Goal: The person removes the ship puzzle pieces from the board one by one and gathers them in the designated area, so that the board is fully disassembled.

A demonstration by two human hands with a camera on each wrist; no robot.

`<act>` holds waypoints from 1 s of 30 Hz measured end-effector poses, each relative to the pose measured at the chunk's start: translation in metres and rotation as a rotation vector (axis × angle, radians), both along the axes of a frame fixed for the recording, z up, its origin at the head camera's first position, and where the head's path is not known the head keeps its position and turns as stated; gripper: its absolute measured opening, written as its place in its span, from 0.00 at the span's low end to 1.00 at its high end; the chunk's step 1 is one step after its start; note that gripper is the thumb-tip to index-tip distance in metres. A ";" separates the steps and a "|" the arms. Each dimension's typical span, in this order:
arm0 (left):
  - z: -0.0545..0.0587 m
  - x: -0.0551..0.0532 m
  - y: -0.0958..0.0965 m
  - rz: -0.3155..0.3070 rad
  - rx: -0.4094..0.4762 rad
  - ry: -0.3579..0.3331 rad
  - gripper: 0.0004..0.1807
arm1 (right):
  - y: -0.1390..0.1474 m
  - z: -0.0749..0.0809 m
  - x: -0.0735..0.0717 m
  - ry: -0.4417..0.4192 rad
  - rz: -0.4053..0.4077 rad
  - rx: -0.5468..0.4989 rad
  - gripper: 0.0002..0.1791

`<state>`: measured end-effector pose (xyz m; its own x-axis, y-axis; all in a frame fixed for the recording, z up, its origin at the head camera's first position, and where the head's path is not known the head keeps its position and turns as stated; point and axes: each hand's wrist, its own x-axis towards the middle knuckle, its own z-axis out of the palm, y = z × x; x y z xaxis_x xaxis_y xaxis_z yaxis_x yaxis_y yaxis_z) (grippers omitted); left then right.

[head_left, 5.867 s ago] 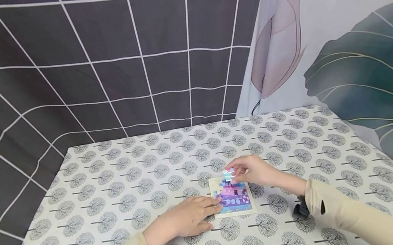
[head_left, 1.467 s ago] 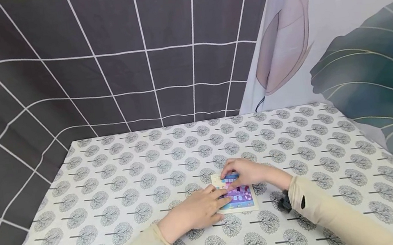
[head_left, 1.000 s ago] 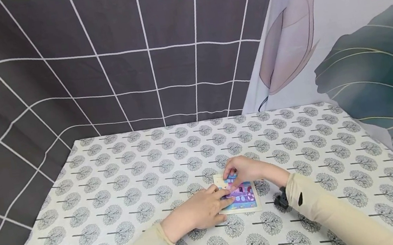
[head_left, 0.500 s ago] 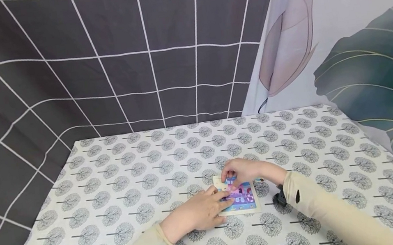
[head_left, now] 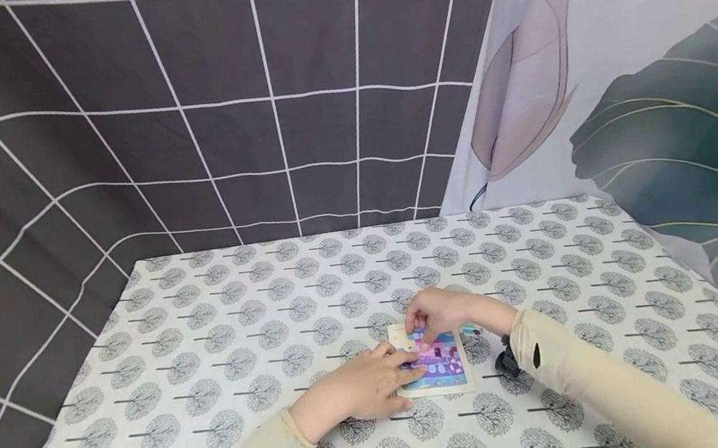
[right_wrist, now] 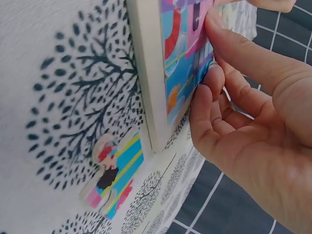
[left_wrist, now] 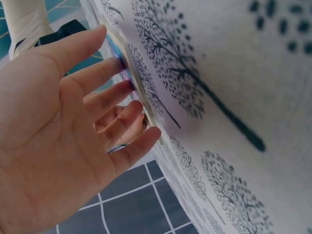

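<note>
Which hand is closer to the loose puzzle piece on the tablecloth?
Right. The right hand is at the puzzle, close beside the loose piece; the left hand is farther away, reaching onto the puzzle from the opposite side.

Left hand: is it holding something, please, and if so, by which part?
The left hand holds nothing; its extended fingers only rest on the puzzle's left side.

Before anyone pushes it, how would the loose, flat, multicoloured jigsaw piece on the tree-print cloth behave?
The multicoloured jigsaw piece looks stiff: no bend shows. Being thin, it is probably light. Lying flat, it would likely slide, not roll.
</note>
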<state>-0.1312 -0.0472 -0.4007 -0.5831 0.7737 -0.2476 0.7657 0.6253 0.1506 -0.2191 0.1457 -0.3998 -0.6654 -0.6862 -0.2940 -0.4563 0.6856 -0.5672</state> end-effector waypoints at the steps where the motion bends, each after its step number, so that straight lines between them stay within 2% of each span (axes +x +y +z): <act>1: 0.000 0.000 0.000 -0.002 0.000 0.001 0.30 | 0.000 0.000 0.000 -0.002 -0.002 -0.001 0.15; 3: 0.000 0.000 -0.001 -0.008 0.002 0.008 0.29 | 0.001 -0.001 0.001 0.003 0.004 -0.012 0.14; 10: 0.002 0.001 0.000 -0.004 -0.005 0.023 0.29 | 0.004 -0.004 0.005 0.112 0.019 -0.029 0.13; 14: 0.002 0.002 -0.001 -0.003 -0.002 0.019 0.29 | 0.006 -0.006 0.005 0.135 0.026 -0.042 0.13; 17: 0.001 0.002 -0.001 0.000 0.001 0.011 0.29 | 0.008 -0.008 0.005 0.131 0.024 -0.056 0.13; 26: 0.001 0.002 -0.002 0.017 0.011 -0.012 0.30 | 0.014 -0.015 0.003 0.048 -0.031 -0.140 0.14; 30: 0.001 0.002 -0.002 0.015 0.009 -0.018 0.30 | 0.016 -0.018 0.003 0.075 -0.043 -0.154 0.16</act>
